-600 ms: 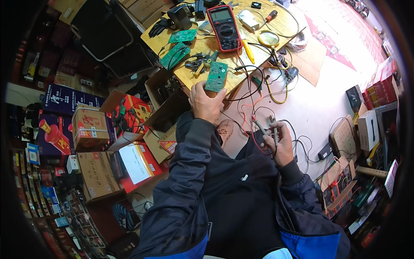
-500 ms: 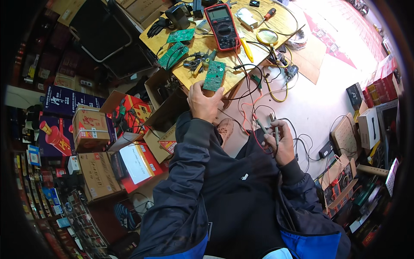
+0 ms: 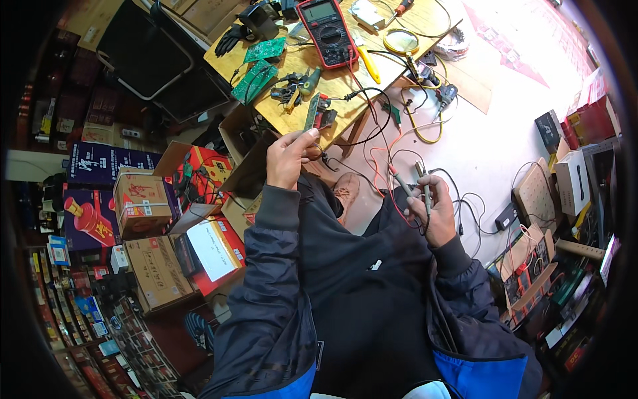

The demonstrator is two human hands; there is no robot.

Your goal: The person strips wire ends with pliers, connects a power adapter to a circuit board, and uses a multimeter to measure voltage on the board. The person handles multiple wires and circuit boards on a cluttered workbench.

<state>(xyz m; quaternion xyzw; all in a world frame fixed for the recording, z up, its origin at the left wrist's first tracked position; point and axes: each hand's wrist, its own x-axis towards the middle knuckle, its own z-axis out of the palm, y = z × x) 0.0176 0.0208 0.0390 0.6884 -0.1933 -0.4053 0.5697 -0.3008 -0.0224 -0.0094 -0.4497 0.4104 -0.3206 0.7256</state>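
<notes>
A green circuit board stands on edge over the near edge of the wooden table, its parts turned to the right. My left hand pinches its lower end between thumb and fingers. Over the floor to the right, my right hand is closed around a pair of multimeter probes, held side by side with the tips pointing away from me. Their leads trail toward the red multimeter, which lies face up at the far side of the table. A black cable reaches the board from the right.
On the table lie two other green boards, pliers, a yellow-handled tool and a magnifying glass. Cardboard boxes crowd the left. Cables cross the floor on the right, near a cushioned board.
My left hand has moved left and turned the board from lying face up to standing on edge, showing its components. The right hand has hardly moved with the probes.
</notes>
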